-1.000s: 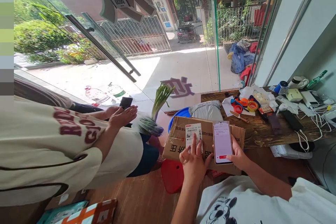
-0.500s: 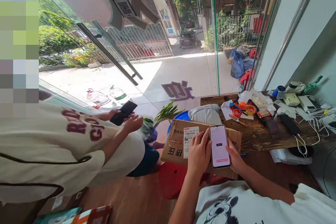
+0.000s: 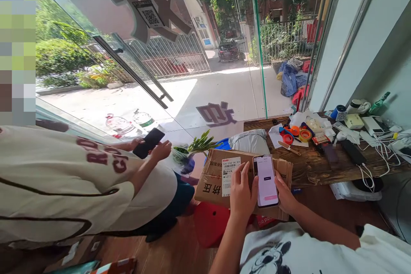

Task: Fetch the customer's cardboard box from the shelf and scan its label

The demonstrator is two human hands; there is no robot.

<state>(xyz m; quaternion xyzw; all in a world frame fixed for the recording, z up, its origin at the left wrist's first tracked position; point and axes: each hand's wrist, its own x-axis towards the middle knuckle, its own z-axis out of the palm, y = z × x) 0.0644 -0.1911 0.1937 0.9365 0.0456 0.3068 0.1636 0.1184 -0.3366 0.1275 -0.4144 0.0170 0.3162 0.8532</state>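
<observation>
A smartphone (image 3: 266, 188) with a lit, pale pink screen is upright in front of me, over a brown cardboard box (image 3: 210, 175). My right hand (image 3: 287, 195) grips it along the right edge, thumb at the side of the screen and the other fingers hidden behind. My left hand (image 3: 242, 192) lies on the box with its fingers stretched out, covering part of a white shipping label (image 3: 228, 167). Its thumb is beside the phone's left edge; whether it touches is hard to tell. The box leans over a red stool (image 3: 208, 224).
At left another person (image 3: 128, 188) holds a dark phone (image 3: 149, 142); a bag of green vegetables (image 3: 184, 156) is beside them. The wooden table (image 3: 314, 171) on the right bears scissors (image 3: 287, 136), tape, a knife (image 3: 289, 148) and cables. A glass door (image 3: 180, 81) stands ahead.
The view has shifted slightly, and the other person has leaned a little to the right. Both my hands keep nearly the same place at the phone and box.
</observation>
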